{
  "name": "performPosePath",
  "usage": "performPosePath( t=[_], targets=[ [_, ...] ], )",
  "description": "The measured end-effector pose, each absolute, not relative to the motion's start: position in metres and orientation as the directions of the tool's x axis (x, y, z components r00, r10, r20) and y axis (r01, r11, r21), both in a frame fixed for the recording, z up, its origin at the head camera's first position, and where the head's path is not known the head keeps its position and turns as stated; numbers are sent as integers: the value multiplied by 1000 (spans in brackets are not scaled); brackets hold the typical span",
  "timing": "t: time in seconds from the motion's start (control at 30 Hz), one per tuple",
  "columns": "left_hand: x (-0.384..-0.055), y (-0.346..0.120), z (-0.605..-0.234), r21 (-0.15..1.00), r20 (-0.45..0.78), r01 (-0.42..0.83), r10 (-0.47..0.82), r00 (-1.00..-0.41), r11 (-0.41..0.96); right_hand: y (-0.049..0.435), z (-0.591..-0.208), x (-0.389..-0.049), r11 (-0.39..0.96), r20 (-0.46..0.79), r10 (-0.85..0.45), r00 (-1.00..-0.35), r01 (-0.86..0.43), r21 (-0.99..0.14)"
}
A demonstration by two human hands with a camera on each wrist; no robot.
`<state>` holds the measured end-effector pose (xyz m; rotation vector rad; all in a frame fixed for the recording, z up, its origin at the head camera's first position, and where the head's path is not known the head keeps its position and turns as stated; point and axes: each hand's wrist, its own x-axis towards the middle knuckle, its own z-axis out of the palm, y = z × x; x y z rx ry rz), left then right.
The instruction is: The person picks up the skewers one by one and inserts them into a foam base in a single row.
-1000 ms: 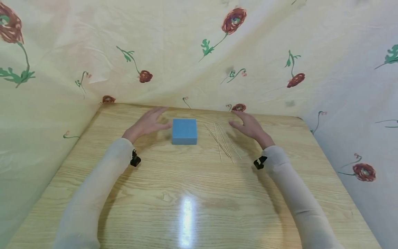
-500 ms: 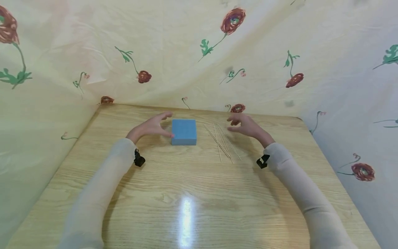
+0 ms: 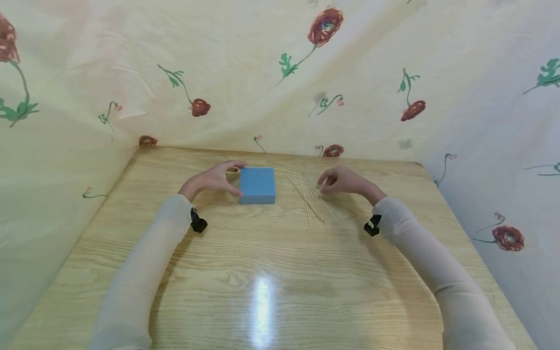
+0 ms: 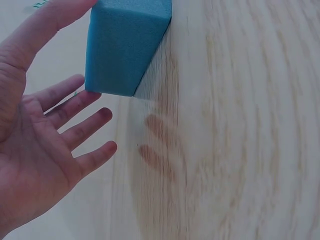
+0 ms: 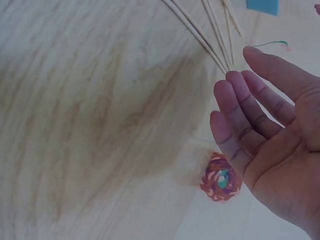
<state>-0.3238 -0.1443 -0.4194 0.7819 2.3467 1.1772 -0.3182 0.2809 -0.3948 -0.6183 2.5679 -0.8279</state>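
Two hands work at the far part of a wood-grained bench (image 3: 210, 272), with a blue block (image 3: 257, 183) lying flat between them and several thin sticks (image 3: 306, 200) just to its right. The sticks lie loosely on the bench, some of them crossing.

At the left hand (image 3: 212, 179) the grip is spread wide across the block's left side. The thumb tip is at the near left corner and a fingertip at the far left corner; the left wrist view shows the fingers fairly straight and fanned apart, the palm bare. Whether thumb and fingers pinch the block cannot be told.

The right hand (image 3: 347, 181) is near the sticks' far ends, its grip loose, the fingers gently bent and the thumb standing apart from them. It has hold of nothing. In the right wrist view the fingertips come close to the stick ends, but contact is unclear.

Both arms, in pale sleeves, reach forward from the near edge and angle inward, the hands facing each other across the block and sticks. A small black device (image 3: 198, 222) sits at the left wrist, a similar one at the right. Behind the bench hangs a flowered sheet (image 3: 249, 58).
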Motion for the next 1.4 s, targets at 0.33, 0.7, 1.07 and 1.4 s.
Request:
performPosePath(
  t=[0.33,0.7,1.07,1.4],
  targets=[
    [-323,-141,-420,815,-101,302,635,-766,494,276,-409,-320,710,-228,-533,-815,-284,-644],
    [-321,-132,-419,805,-113,303,634,-765,510,267,-415,-323,736,-229,-455,-860,-219,-641],
    [-322,-133,-420,807,-123,288,622,-773,517,266,-415,-324,749,-241,-445,-862,-211,-628],
    [-324,-131,-420,803,-110,304,629,-770,513,268,-413,-328,752,-252,-439,-862,-199,-628]
  ],
)
